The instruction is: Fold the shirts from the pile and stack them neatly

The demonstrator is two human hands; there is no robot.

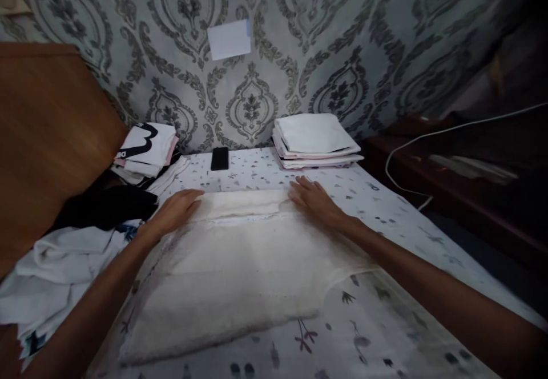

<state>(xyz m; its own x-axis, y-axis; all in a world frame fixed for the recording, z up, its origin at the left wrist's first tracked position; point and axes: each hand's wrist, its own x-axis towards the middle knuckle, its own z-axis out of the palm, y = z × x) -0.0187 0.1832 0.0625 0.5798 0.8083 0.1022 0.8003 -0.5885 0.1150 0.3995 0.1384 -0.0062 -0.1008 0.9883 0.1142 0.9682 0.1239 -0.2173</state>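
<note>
A cream-coloured cloth garment (248,270) lies spread on the patterned sheet, its far edge folded over in a strip. My left hand (177,210) rests on the far left corner of that fold, fingers stretched out along the edge. At the far right corner, my right hand (314,199) lies flat with its fingers extended, slightly blurred. Both palms face down, and neither hand grips the cloth. What kind of garment it is cannot be made out for sure; a narrower part reaches out to the right under my right forearm.
A stack of folded white clothes (317,136) stands at the back right. Beside the wall lies a black phone (220,158). To the left are a folded printed shirt pile (148,145), black cloth (107,205), crumpled white cloth (64,265) and a wooden panel (51,139). A white cable (428,133) hangs at right.
</note>
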